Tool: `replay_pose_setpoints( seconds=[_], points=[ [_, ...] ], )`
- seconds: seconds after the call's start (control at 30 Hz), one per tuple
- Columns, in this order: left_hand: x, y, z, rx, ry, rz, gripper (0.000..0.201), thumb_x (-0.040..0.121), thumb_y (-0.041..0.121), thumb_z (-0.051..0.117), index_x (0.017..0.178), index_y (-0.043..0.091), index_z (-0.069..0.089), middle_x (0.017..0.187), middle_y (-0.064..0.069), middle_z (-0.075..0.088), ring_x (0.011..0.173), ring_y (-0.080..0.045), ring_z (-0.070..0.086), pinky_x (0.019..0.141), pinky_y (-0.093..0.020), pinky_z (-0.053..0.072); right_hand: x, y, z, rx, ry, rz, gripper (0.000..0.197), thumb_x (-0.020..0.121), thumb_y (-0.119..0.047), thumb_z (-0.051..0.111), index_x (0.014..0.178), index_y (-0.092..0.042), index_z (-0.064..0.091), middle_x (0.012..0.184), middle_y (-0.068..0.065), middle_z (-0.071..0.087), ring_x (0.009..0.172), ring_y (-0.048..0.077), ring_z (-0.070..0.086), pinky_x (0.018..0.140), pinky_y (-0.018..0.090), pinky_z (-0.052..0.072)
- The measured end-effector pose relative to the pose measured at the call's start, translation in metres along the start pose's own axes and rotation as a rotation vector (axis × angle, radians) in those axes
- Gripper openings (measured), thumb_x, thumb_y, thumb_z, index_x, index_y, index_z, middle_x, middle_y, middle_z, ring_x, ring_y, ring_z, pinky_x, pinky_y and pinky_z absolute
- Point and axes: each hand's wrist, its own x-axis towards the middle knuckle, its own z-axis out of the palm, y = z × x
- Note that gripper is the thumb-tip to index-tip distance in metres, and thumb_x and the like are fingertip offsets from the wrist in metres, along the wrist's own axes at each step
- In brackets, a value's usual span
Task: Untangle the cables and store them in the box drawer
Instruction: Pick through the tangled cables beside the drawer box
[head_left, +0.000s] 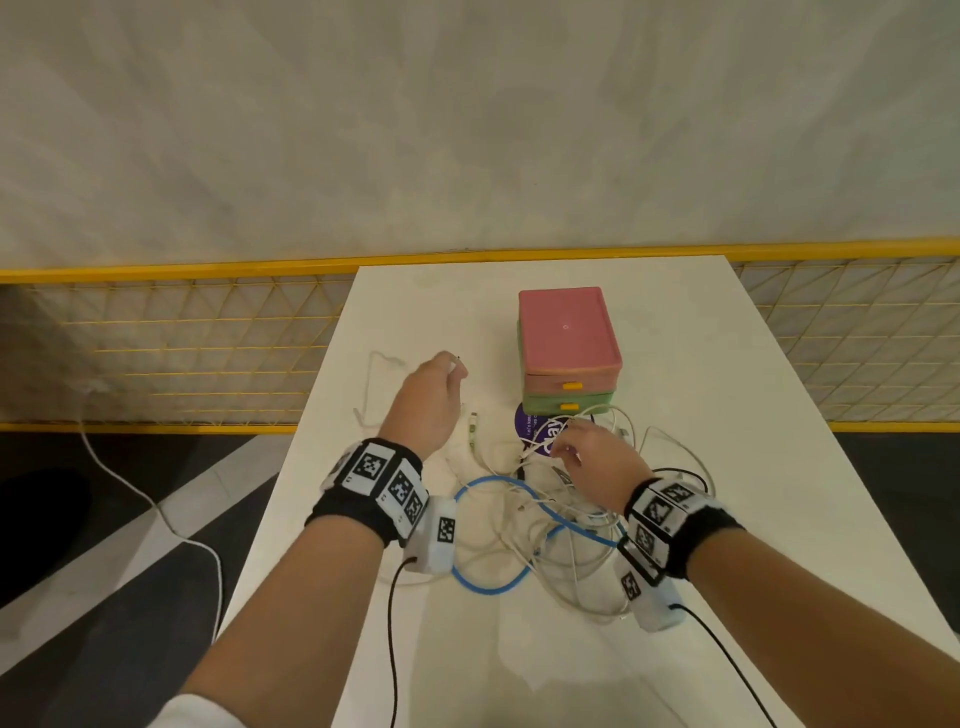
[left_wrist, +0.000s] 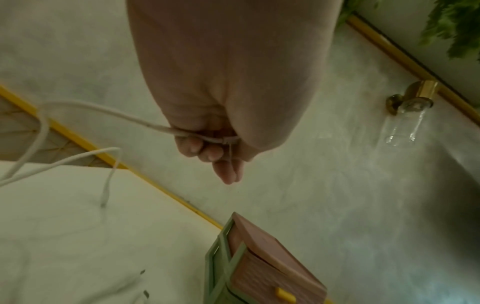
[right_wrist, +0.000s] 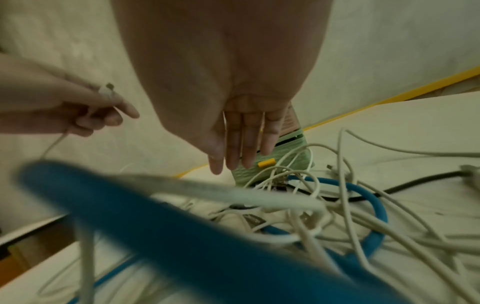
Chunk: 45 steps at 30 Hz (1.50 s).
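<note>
Here, seen from the head camera, a person's two bare forearms reach over a white table (head_left: 675, 519); each wrist wears a black band with square black-and-white markers. The left hand (head_left: 427, 400) is raised above the table's left part, fingers curled, pinching the plug end of a thin white cable (left_wrist: 109, 115) between thumb and fingers; the cable loops away to the left and its other end lies on the table. The right hand (head_left: 587, 457) hovers over a tangle of cables (head_left: 561, 525) in the middle of the table, fingers straight and close together, pointing down, holding nothing. The tangle is mostly thin white cables, with a thick blue cable (head_left: 485, 584) looping through it and a black cable (right_wrist: 415, 181) at its right side. Just behind the tangle stands the box (head_left: 569, 343), a small stack of two drawers, a pink drawer (head_left: 571, 385) above a green drawer (head_left: 566, 406), each with a yellow handle; both are closed; some white loops touch the green drawer's front. A round purple sticker (head_left: 530, 423) lies partly under the cables. Beyond the table runs a yellow mesh railing (head_left: 182, 343) before a pale wall.
</note>
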Motion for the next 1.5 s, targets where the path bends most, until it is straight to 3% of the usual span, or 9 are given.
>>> replay_pose_setpoints(
  seconds=[0.2, 0.4, 0.83, 0.93, 1.07, 1.2, 1.3, 1.4, 1.5],
  points=[
    [-0.014, -0.002, 0.018, -0.177, -0.015, -0.052, 0.023, 0.103, 0.015, 0.036, 0.100, 0.011, 0.058, 0.079, -0.001, 0.059, 0.069, -0.004, 0.051, 0.056, -0.004, 0.037, 0.036, -0.010, 0.013, -0.405, -0.281, -0.007, 0.034, 0.086, -0.008, 0.047, 0.116, -0.014, 0.062, 0.129, 0.005, 0.052, 0.119, 0.026, 0.049, 0.098, 0.038, 0.038],
    [-0.022, -0.008, 0.020, -0.242, -0.004, -0.068, 0.023, 0.102, 0.014, 0.038, 0.100, 0.010, 0.061, 0.077, 0.001, 0.060, 0.072, -0.009, 0.055, 0.061, -0.005, 0.038, 0.044, -0.011, 0.015, -0.478, -0.250, -0.018, 0.024, 0.086, -0.015, 0.050, 0.106, -0.013, 0.064, 0.116, 0.006, 0.058, 0.110, 0.028, 0.055, 0.093, 0.038, 0.038],
    [-0.031, 0.022, 0.019, -0.502, 0.004, -0.099, 0.027, 0.101, 0.034, 0.044, 0.114, 0.021, 0.063, 0.060, 0.005, 0.048, 0.049, -0.002, 0.042, 0.054, -0.014, 0.037, 0.009, -0.042, -0.033, 0.448, 0.289, -0.161, 0.015, 0.086, 0.002, 0.060, 0.088, -0.011, 0.067, 0.096, -0.001, 0.058, 0.081, 0.019, 0.066, 0.081, 0.032, 0.055],
    [-0.034, 0.035, 0.023, -0.597, -0.036, -0.038, 0.030, 0.100, 0.039, 0.043, 0.108, 0.020, 0.065, 0.060, 0.012, 0.049, 0.056, -0.013, 0.039, 0.061, -0.031, 0.037, -0.004, -0.054, -0.041, 0.577, 0.290, -0.201, 0.016, 0.086, 0.005, 0.059, 0.089, -0.008, 0.066, 0.098, 0.003, 0.058, 0.077, 0.009, 0.067, 0.077, 0.030, 0.058],
    [-0.037, 0.052, 0.024, -0.610, -0.003, 0.053, 0.029, 0.101, 0.032, 0.045, 0.092, 0.012, 0.064, 0.055, 0.020, 0.053, 0.053, 0.000, 0.046, 0.064, -0.023, 0.039, -0.022, -0.066, -0.046, 0.624, 0.306, -0.242, 0.011, 0.086, 0.006, 0.059, 0.090, -0.003, 0.064, 0.102, 0.011, 0.060, 0.081, -0.001, 0.066, 0.074, 0.013, 0.053],
    [-0.041, 0.061, 0.024, -0.653, 0.041, 0.078, 0.039, 0.103, 0.036, 0.037, 0.078, 0.010, 0.051, 0.059, 0.007, 0.046, 0.056, -0.010, 0.042, 0.063, -0.030, 0.037, -0.035, -0.071, -0.042, 0.712, 0.230, -0.196, 0.012, 0.096, -0.007, 0.049, 0.105, -0.011, 0.042, 0.074, 0.004, 0.057, 0.059, 0.013, 0.060, 0.061, 0.027, 0.053],
    [-0.036, 0.070, 0.010, -0.908, 0.108, 0.000, 0.041, 0.104, 0.038, 0.031, 0.073, 0.016, 0.046, 0.060, 0.002, 0.045, 0.062, -0.015, 0.050, 0.067, -0.028, 0.047, -0.044, -0.060, -0.030, 0.572, 0.086, -0.180, 0.011, 0.101, -0.019, 0.037, 0.098, -0.020, 0.048, 0.068, -0.003, 0.048, 0.058, 0.008, 0.047, 0.062, 0.035, 0.052],
    [-0.029, 0.076, -0.023, -1.222, 0.149, -0.042, 0.040, 0.102, 0.042, 0.035, 0.068, 0.022, 0.040, 0.053, 0.007, 0.026, 0.045, -0.010, 0.025, 0.042, -0.022, 0.031, -0.055, -0.042, -0.018, 0.515, -0.017, -0.178, 0.027, 0.103, -0.022, 0.033, 0.080, -0.025, 0.048, 0.069, -0.003, 0.045, 0.060, 0.010, 0.044, 0.061, 0.035, 0.046],
    [-0.033, 0.077, -0.037, -0.885, 0.043, 0.020, 0.029, 0.097, 0.033, 0.053, 0.070, 0.022, 0.053, 0.047, 0.012, 0.039, 0.038, -0.006, 0.025, 0.038, -0.019, 0.020, -0.058, -0.031, -0.017, 0.522, 0.027, -0.159, 0.027, 0.102, -0.020, 0.034, 0.079, -0.016, 0.047, 0.068, -0.007, 0.043, 0.060, 0.006, 0.039, 0.061, 0.023, 0.038]
  ],
)
